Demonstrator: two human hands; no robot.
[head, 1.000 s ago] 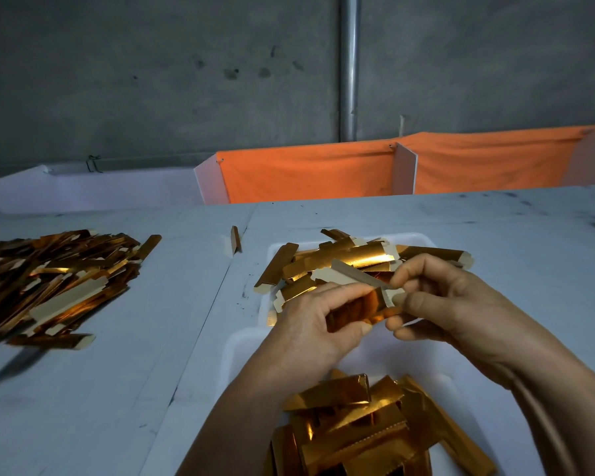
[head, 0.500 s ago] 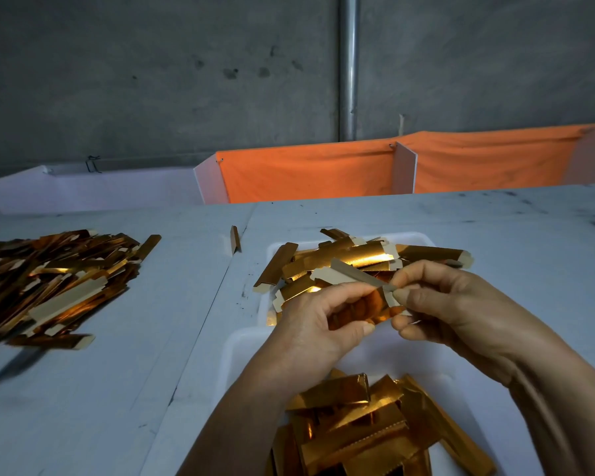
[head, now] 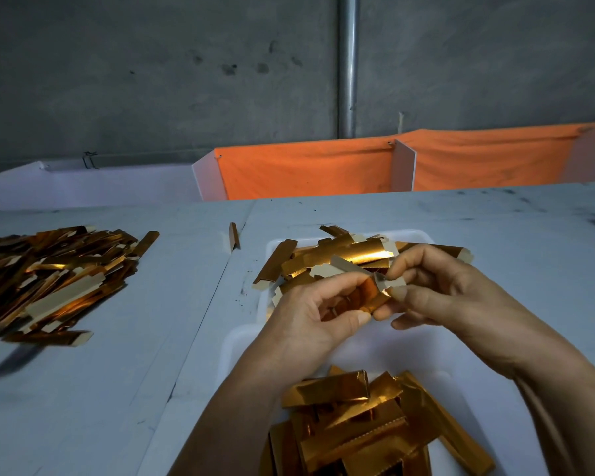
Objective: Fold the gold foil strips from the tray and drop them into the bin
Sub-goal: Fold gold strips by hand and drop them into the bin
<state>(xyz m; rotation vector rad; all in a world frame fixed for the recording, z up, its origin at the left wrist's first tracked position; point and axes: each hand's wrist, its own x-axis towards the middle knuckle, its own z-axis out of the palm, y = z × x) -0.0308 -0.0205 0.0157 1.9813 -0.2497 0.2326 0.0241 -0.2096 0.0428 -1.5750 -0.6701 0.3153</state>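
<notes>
Your left hand [head: 310,317] pinches a gold foil strip [head: 361,298] between thumb and curled fingers, gold face up toward you. Your right hand [head: 440,290] pinches the strip's right end at 3 o'clock of it, thumb and forefinger clamped on a pale folded-up tab [head: 387,283]. Both hands meet over the strip; knuckles nearly touching.

The strip sits in the air above the gap between two white containers. At 12 o'clock of your hands: white tray [head: 423,235] with a heap of unfolded strips [head: 337,257], gold with cream backs, some hanging over the left rim. Your fingers hide part of that heap.

At 6 o'clock: white bin [head: 234,341] holding folded gold pieces [head: 361,420], piled loosely. Your left forearm crosses the bin's left wall and covers part of the pile.

At 9 o'clock, well apart: big loose pile of gold strips [head: 52,280] on the white table [head: 117,389]. One lone strip [head: 233,236] stands on the table seam at 11 o'clock, just left of the tray.

Far edge at 12 o'clock: orange cloth [head: 310,170] over white dividers, grey wall with a metal pipe [head: 347,63] behind.
</notes>
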